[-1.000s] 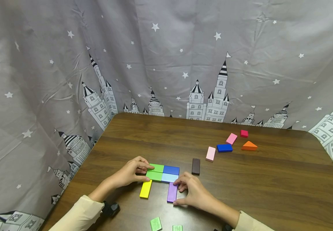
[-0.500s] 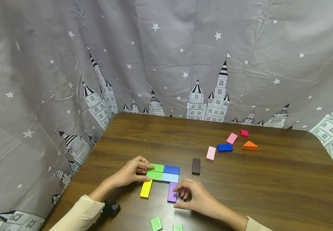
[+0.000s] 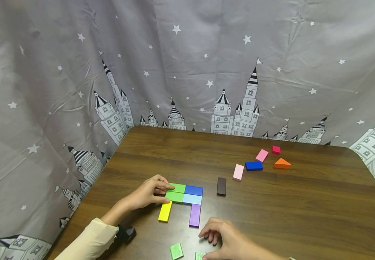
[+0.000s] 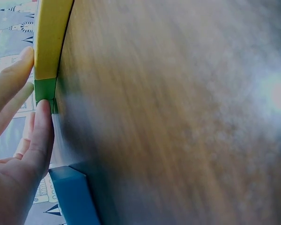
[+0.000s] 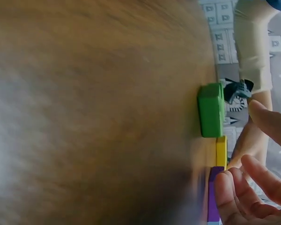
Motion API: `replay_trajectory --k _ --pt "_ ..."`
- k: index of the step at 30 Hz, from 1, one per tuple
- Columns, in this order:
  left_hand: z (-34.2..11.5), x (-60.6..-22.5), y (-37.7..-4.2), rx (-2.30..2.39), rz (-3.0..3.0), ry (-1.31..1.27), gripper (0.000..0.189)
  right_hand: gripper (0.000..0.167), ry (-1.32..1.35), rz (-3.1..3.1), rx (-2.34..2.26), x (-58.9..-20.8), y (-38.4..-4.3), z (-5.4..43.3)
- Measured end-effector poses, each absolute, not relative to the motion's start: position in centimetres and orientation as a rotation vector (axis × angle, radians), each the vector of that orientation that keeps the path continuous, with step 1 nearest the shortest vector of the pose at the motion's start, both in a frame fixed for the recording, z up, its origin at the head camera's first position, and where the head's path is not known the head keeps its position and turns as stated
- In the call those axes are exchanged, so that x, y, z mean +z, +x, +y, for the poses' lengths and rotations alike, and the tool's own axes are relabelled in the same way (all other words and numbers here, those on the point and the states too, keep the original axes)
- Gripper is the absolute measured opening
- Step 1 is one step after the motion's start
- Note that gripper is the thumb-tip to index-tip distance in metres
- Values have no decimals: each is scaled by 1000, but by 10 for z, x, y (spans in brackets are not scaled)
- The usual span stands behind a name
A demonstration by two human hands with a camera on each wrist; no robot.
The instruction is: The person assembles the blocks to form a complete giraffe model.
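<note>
My left hand (image 3: 149,192) holds the left end of two green blocks (image 3: 177,197), index finger over the far one and thumb at the near corner. A dark blue block (image 3: 193,190) and a light blue block (image 3: 192,199) adjoin them on the right. Below extend a yellow block (image 3: 165,211) and a purple block (image 3: 195,215), like two legs. My right hand (image 3: 227,240) hovers with nothing in its loosely bent fingers, its thumb beside a pale green block (image 3: 200,255) at the bottom edge. Another pale green block (image 3: 176,251) lies to its left, seen also in the right wrist view.
Right of the arrangement lies a dark brown block (image 3: 221,186). Farther back are a pale pink block (image 3: 238,172), a blue block (image 3: 254,166), a pink block (image 3: 262,155), a red block (image 3: 276,150) and an orange triangle (image 3: 282,164). A grey curtain (image 3: 187,65) hangs behind the table.
My right hand has let go of the purple block and moved toward the near edge, close to the pale green block. The left hand stays on the green blocks.
</note>
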State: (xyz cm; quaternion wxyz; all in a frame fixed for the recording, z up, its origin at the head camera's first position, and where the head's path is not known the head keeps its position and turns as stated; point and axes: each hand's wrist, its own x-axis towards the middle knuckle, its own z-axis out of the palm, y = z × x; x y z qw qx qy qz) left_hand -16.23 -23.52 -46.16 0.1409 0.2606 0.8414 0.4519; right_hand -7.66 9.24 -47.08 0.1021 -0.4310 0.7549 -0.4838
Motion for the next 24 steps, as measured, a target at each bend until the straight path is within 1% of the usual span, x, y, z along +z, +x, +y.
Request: replay_trajectory --k 6,9,16,24 --pt "-235 -463 -163 1308 2425 753 42 38 -1153 2116 -1355 -475 -74 96" --pt "-235 -463 -163 1305 2427 756 42 37 -1195 2123 -1330 -478 -73 96" --pt "-235 -464 -163 1311 2427 748 42 28 -1361 2184 -1327 -484 -71 93" --pt "-235 -463 -163 1300 2428 754 41 21 -1369 2178 -1318 -485 -70 90"
